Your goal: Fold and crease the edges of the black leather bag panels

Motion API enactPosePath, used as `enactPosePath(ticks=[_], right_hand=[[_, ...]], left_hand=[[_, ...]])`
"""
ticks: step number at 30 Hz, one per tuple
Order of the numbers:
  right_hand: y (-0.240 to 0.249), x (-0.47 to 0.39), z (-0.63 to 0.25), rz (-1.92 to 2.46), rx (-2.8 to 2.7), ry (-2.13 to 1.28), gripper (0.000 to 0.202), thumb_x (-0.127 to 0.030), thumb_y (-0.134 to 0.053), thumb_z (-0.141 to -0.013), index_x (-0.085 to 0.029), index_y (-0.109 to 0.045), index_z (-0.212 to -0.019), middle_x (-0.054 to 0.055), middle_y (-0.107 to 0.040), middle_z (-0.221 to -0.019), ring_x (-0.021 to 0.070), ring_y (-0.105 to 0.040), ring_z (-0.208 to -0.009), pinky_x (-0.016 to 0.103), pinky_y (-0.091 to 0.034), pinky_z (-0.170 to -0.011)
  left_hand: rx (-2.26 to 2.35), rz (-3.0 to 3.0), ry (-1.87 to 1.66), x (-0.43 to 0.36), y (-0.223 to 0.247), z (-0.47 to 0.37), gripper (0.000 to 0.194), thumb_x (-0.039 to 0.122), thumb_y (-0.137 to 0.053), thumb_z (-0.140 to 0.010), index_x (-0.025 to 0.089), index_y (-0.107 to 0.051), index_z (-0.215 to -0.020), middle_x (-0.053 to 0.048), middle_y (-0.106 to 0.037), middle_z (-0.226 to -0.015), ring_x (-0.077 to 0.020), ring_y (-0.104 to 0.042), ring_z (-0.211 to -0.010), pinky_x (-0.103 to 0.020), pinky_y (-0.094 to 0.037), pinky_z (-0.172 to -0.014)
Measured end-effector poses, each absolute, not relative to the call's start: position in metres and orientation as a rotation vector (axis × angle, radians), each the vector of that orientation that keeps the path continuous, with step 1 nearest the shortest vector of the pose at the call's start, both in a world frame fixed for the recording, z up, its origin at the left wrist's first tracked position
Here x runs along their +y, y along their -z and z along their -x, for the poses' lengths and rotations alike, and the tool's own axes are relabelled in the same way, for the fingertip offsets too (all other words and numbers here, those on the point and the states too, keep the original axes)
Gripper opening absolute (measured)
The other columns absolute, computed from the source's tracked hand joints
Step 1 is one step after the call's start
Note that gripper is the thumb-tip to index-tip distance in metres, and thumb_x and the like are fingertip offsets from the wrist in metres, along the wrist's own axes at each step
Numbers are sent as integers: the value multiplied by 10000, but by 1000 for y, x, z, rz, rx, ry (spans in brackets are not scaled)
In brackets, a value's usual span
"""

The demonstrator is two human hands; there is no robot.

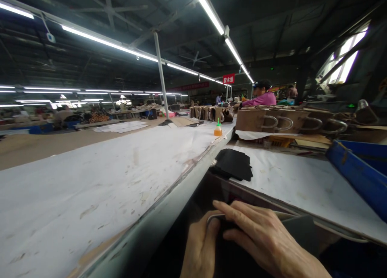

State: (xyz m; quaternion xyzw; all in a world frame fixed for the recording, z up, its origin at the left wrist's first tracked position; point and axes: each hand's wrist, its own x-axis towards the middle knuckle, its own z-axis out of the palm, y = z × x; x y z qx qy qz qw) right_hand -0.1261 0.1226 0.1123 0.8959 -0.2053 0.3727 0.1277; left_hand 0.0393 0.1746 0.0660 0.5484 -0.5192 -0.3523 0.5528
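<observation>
Low at the centre, my left hand [201,245] is closed round the edge of a dark piece with a thin pale rim, its thumb on top. My right hand [263,233] lies over the same dark piece [231,256], fingers stretched toward the left hand and touching its upper edge. The lower part of the piece merges with the dark area below. Just beyond the hands, a stack of black pieces [234,164] rests on the white-covered side table [287,173].
A long white-covered table [105,181] runs along the left, with an orange glue bottle [218,128] at its far edge. Brown boards with clear loops [272,121] stand beyond the side table. A blue bin [359,169] is at right. A person in pink [261,98] is farther back.
</observation>
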Motion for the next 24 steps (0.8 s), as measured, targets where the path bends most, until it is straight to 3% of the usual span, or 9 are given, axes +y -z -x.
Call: enactPosePath(ticks=[3, 8, 11, 20, 24], right_hand=[[-114, 122, 133, -2602, -706, -1202, 332, -476, -402, -1045, -237, -492, -1258, -17, -705, -912, 112, -706, -821, 206, -561, -701], [-110, 116, 132, -2587, -791, -1390, 129, -381, -510, -1019, -257, -544, -1022, -43, -668, -859, 109, -668, -724, 221, -536, -647], [-105, 110, 128, -2582, -803, -1446, 72, -319, -569, -989, -248, -562, -974, -34, -644, -849, 126, -645, -705, 244, -515, -625], [-103, 109, 126, -2629, -941, -1482, 95, -220, -664, -907, -236, -578, -869, -54, -627, -795, 121, -616, -665, 242, -467, -590], [-103, 105, 123, -2568, -1101, -1457, 195, -188, -761, -803, -237, -579, -854, -79, -662, -779, 127, -657, -665, 247, -466, -588]], left_hand=[[-1169, -1280, 759, 177, -67, -46, 519, 618, -433, -941, 246, -751, -1112, -55, -709, -1129, -245, -603, -1061, -380, -390, -1081], [-1047, -1258, 641, 181, -67, -57, 529, 647, -519, -884, 195, -765, -1008, -95, -723, -1025, -257, -664, -981, -313, -533, -820], [-1043, -1263, 637, 181, -64, -57, 547, 666, -522, -873, 185, -773, -942, -109, -724, -1032, -256, -670, -1014, -286, -545, -787], [-1108, -1202, 536, 184, -68, -41, 471, 575, -486, -933, 218, -792, -960, -62, -757, -1033, -220, -701, -968, -252, -564, -825], [-1113, -1169, 559, 180, -69, -38, 461, 575, -486, -935, 238, -797, -969, -54, -764, -986, -214, -702, -955, -245, -560, -812]])
